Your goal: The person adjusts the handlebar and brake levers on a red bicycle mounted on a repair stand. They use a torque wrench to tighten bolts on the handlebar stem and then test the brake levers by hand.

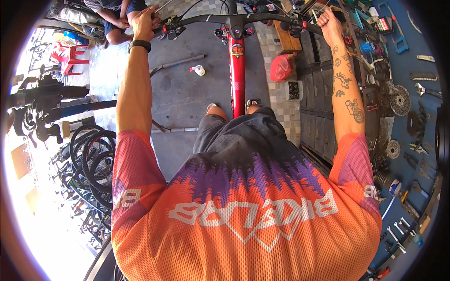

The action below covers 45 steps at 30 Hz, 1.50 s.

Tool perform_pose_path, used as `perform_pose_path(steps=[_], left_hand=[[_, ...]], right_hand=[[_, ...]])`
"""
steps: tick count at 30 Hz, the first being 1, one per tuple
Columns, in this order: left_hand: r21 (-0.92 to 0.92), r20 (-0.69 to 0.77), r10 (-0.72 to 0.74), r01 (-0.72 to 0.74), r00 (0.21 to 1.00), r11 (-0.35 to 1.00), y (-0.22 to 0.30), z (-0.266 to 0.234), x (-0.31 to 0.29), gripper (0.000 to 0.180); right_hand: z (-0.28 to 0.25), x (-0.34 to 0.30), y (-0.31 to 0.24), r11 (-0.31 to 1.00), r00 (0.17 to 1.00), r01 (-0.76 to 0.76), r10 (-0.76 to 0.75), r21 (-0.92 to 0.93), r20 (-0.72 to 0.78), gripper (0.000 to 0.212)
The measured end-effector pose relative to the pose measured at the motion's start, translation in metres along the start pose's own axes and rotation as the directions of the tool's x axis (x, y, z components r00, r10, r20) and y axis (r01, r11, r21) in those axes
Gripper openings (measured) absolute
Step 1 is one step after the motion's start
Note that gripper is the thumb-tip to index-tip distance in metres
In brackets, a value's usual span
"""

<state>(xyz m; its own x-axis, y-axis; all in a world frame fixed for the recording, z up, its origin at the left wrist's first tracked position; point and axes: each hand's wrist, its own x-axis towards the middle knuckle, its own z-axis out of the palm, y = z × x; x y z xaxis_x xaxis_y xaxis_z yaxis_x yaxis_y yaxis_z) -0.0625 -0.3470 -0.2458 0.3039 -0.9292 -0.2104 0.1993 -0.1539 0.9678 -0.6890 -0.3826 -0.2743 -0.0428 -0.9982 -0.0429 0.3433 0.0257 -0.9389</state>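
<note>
Handlebar (206,18) in front, with the left hand (145,24) on its left end and the right hand (330,24) at its right; frame tube (238,79) running back from its middle, between the feet (212,107). Chair (71,57) and bicycles (96,159) at left; cabinet (308,100), then tools (427,90) on a panel (429,70), at right.

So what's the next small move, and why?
Probably turn the handlebar slightly to feel whether it swings freely: the left grip and right grip are closed at its two ends, and the red frame runs between the feet, which should help steady it.
</note>
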Motion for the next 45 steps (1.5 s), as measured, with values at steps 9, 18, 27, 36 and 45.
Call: perform_pose_path(steps=[9,18,27,36,45], left_hand=[[0.033,-0.004,0.036,-0.036,0.999,0.999,-0.002,-0.003,-0.001,0.023],[0.013,0.004,0.026,-0.026,1.0,1.0,-0.006,-0.008,0.006,0.02],[0.009,-0.035,0.015,-0.015,0.999,1.0,-0.003,-0.004,0.0,0.019],[0.008,-0.018,0.026,-0.026,0.999,1.0,-0.001,-0.001,-0.004,0.021],[0.014,0.015,0.029,-0.029,0.999,0.999,-0.002,-0.003,-0.001,0.02]], right_hand=[[-0.001,-0.002,0.001,1.0,1.0,-0.01,0.01,-0.024,0.014,0.04],[0.002,-0.005,0.0,0.999,1.0,-0.017,0.017,-0.034,0.012,0.04],[0.003,-0.007,0.0,0.999,1.0,-0.018,0.018,-0.029,0.006,0.039],[-0.003,-0.006,0.002,1.0,0.999,-0.02,0.02,-0.016,0.028,0.039],[-0.004,-0.009,0.002,0.999,1.0,-0.019,0.019,-0.033,0.015,0.038]])
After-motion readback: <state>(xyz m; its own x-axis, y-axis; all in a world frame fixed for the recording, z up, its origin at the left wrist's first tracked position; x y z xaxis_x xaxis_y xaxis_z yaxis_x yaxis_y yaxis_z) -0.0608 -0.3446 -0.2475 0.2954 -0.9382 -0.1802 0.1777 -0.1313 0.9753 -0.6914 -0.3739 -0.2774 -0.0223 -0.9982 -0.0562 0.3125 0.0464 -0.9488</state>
